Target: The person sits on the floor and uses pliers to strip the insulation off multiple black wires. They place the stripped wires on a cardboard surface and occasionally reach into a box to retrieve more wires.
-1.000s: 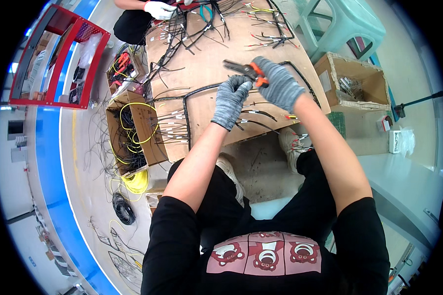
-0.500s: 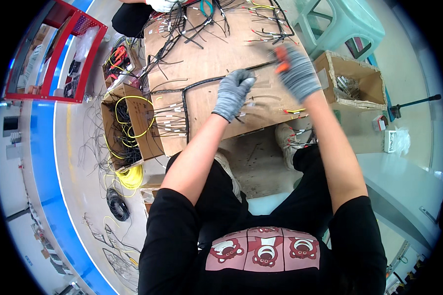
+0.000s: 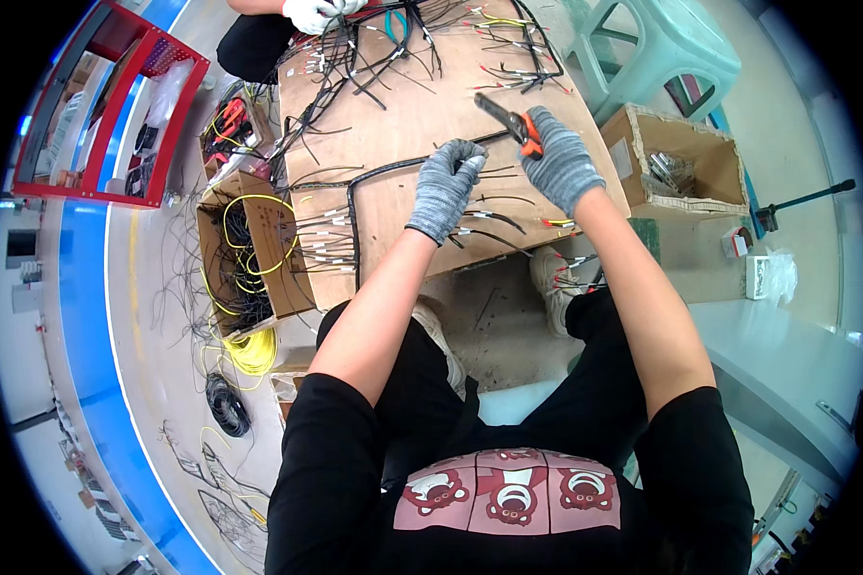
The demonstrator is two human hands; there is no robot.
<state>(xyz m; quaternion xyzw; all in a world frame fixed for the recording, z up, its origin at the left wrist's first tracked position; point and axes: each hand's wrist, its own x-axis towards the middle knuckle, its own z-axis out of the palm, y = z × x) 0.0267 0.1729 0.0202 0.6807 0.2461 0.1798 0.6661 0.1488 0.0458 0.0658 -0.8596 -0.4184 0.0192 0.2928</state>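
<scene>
My left hand (image 3: pixel 444 195), in a grey knit glove, is closed on the black wire harness (image 3: pixel 390 167) on the wooden board (image 3: pixel 400 113). Loose black wire ends (image 3: pixel 494 220) fan out to the right of that hand. Gripped in my right hand (image 3: pixel 563 165), also gloved, is an orange-and-black hand tool (image 3: pixel 522 132). Its long dark head points up and to the left, above the board. The exact kind of tool cannot be made out. Wires with white tags (image 3: pixel 328 237) branch off the harness on the left.
Across the board, another person's white-gloved hands (image 3: pixel 313 13) are at more black wires, near teal-handled pliers (image 3: pixel 396 26). Cardboard boxes stand left (image 3: pixel 286 251) and right (image 3: pixel 633 144) of the board. A green plastic stool (image 3: pixel 676 43) is at the far right; a yellow cable coil (image 3: pixel 253 353) lies left.
My right hand has come slightly left and down, and the tool in it now points up-left. My left hand stays on the harness, with little shift.
</scene>
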